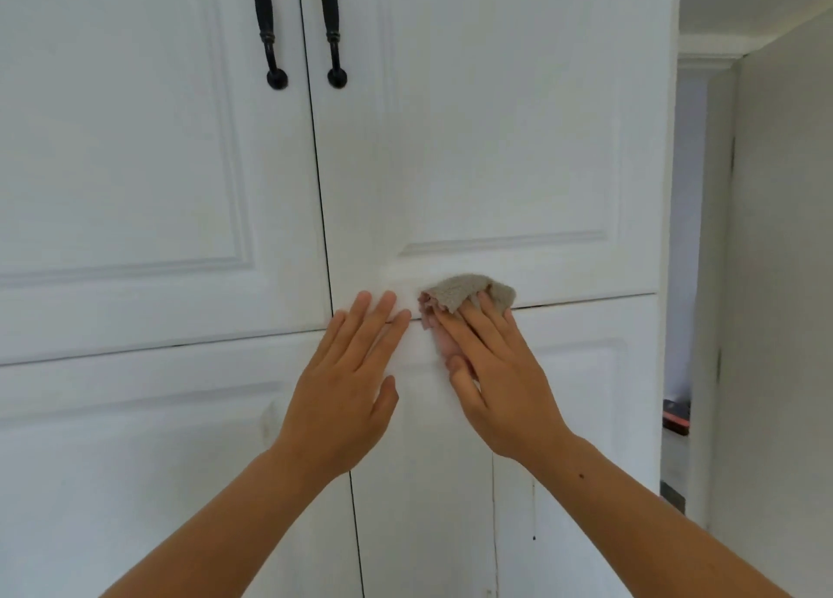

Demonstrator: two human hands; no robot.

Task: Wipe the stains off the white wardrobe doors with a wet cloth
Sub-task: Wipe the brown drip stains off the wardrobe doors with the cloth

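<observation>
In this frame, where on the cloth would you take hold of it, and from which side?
Pinch the cloth at its bunched upper fold, coming from above. That fold shows free beyond the fingertips of the right hand. The rest lies pinned flat against the wardrobe door under straight fingers, so the fold looks like the only loose edge to take.

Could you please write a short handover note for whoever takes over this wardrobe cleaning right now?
Hands: left hand lies open and flat across the centre gap, holding nothing; right hand, fingers straight, presses the cloth on the seam between upper right door and lower right door.
Done: cannot tell; no stain shows beside the cloth.
Left: faint smudge on the lower left door and dark specks low on the lower right door, seemingly unwiped.
</observation>
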